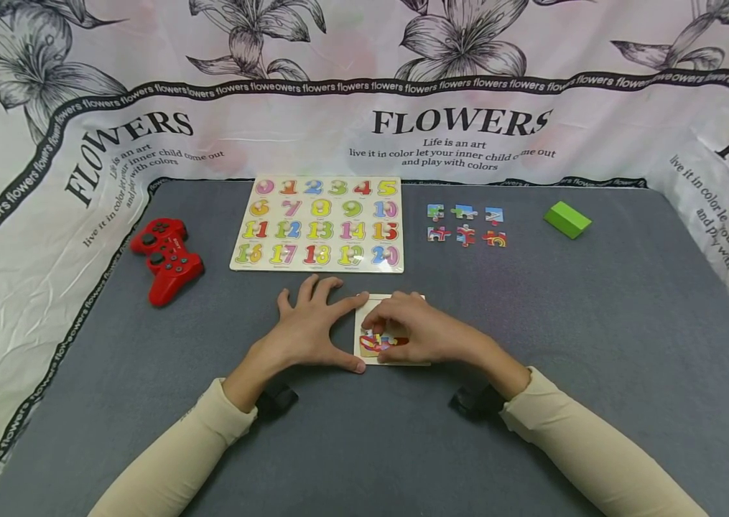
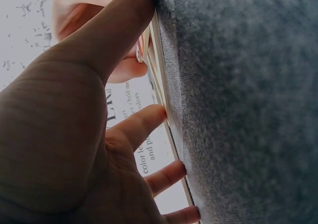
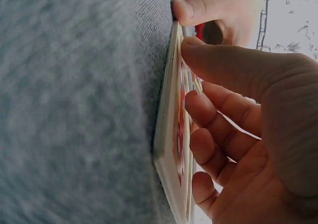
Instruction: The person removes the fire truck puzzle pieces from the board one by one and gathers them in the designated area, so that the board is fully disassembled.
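Touching a pale, rectangular wooden board [image 1: 374, 301] below frame centre with splayed left hand [image 1: 306, 327], and pinching a thin, red-marked jigsaw piece [image 2: 140, 51] in curled right hand [image 1: 425, 330].

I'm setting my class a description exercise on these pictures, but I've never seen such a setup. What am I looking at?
There is no robot here, just a person's two bare hands. The wide picture comes from a camera worn on the head, looking forward and down. The close ones come from a camera on each wrist, low over the grey surface.

The left hand spreads its fingers, with thumb and index finger at the left edge of a small puzzle board. The right hand curls over the board's colourful picture; its fingers hide too much to tell whether they hold a piece. Farther back lie a red game controller, a number board, six loose puzzle pieces and a green block.
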### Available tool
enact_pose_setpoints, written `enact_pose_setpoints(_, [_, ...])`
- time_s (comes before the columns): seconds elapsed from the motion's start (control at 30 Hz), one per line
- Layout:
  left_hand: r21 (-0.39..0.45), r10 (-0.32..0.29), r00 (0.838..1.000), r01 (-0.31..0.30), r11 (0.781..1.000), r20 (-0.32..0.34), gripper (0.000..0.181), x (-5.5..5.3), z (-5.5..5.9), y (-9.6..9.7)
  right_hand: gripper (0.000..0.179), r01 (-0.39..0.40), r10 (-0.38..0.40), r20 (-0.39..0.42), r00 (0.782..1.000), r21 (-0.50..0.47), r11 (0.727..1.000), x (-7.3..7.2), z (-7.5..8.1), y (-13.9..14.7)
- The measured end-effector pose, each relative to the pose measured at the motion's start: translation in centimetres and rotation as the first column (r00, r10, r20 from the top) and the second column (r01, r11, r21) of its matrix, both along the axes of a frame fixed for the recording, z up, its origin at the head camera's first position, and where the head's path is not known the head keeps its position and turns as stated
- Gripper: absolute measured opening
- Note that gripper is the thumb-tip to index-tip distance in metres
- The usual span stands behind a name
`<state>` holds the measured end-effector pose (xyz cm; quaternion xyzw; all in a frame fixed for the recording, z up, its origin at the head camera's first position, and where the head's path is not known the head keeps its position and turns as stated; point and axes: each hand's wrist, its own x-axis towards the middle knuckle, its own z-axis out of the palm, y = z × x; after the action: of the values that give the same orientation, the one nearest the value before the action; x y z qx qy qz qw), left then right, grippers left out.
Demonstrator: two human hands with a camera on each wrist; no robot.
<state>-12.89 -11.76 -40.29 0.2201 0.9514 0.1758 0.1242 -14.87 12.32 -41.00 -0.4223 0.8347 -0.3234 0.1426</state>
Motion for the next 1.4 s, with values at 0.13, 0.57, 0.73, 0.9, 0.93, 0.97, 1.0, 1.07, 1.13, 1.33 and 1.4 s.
enact_pose_setpoints(0.13, [0.0,0.002,1.0,-0.002,1.0,-0.004,0.104,0.0,0.0,0.0,0.044,-0.001,0.001,-0.014,1.0,0.004,1.0,-0.1,-0.1,-0.1])
enact_pose_setpoints(0.57, [-0.003,0.002,1.0,-0.002,1.0,-0.012,0.104,0.0,0.0,-0.2,0.042,-0.003,0.003,-0.045,0.999,-0.001,1.0,-0.2,-0.2,-0.2])
enact_pose_setpoints(0.73, [-0.001,0.002,1.0,-0.002,1.0,-0.008,0.104,0.0,-0.1,-0.2,0.042,-0.005,0.005,-0.037,0.999,-0.002,1.0,-0.3,0.0,0.0])
enact_pose_setpoints(0.9, [-0.007,0.0,1.0,0.0,1.0,0.0,0.104,0.0,-0.1,-0.1,0.042,0.028,-0.028,-0.002,1.0,-0.009,1.0,-0.8,0.6,0.7])
enact_pose_setpoints(0.93, [-0.009,0.0,1.0,0.0,1.0,0.0,0.105,0.0,0.0,-0.1,0.041,0.037,-0.037,0.003,0.999,-0.016,0.999,-0.9,0.7,0.9])
enact_pose_setpoints(0.97, [-0.012,0.001,1.0,-0.001,1.0,0.002,0.105,0.0,0.0,0.0,0.041,0.047,-0.047,0.004,0.999,-0.021,0.999,-1.0,0.8,1.1])
enact_pose_setpoints(1.0, [-0.015,0.002,1.0,-0.002,1.0,0.003,0.105,0.0,0.0,0.0,0.041,0.059,-0.059,0.008,0.998,-0.026,0.998,-1.2,0.8,1.3])
enact_pose_setpoints(1.07, [-0.018,0.003,1.0,-0.003,1.0,0.003,0.105,0.0,0.0,0.0,0.041,0.077,-0.077,0.003,0.997,-0.034,0.996,-1.4,1.0,1.7])
enact_pose_setpoints(1.13, [-0.02,0.004,1.0,-0.004,1.0,0.005,0.105,0.0,0.0,0.1,0.04,0.092,-0.092,-0.001,0.996,-0.039,0.995,-1.7,1.1,2.0])
enact_pose_setpoints(1.33, [-0.019,0.006,1.0,-0.006,1.0,0.014,0.105,0.0,0.0,0.1,0.04,0.127,-0.128,-0.008,0.992,-0.069,0.989,-2.5,1.4,3.2])
enact_pose_setpoints(1.4, [-0.016,0.008,1.0,-0.007,1.0,0.017,0.105,0.0,0.0,0.1,0.04,0.146,-0.147,-0.002,0.989,-0.083,0.986,-2.8,1.4,3.6])
